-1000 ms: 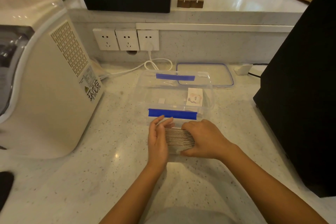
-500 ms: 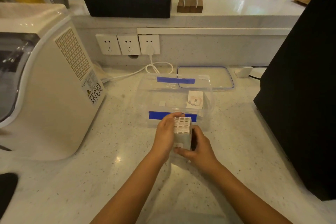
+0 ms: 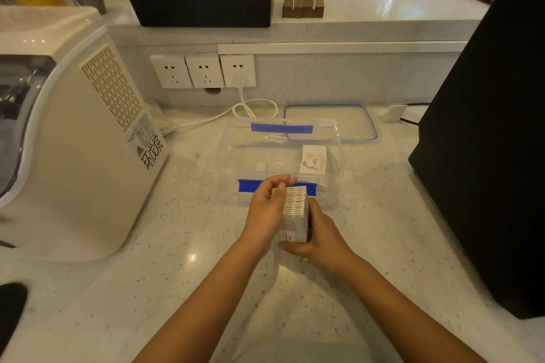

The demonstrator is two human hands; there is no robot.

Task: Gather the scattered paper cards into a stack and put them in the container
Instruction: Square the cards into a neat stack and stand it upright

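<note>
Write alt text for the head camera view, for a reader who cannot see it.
Two bare hands, left hand and right hand, hold a squared stack of paper cards just in front of an open clear plastic container on a speckled counter. One card already lies inside; the lid rests behind.

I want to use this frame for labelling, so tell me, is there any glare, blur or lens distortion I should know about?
Head view: a small bright glare spot lies on the countertop near the left forearm; the top left corner is motion-blurred; the wide lens bows the white appliance and the black box outward; the hands, left and right, and the card stack are sharp.
</note>
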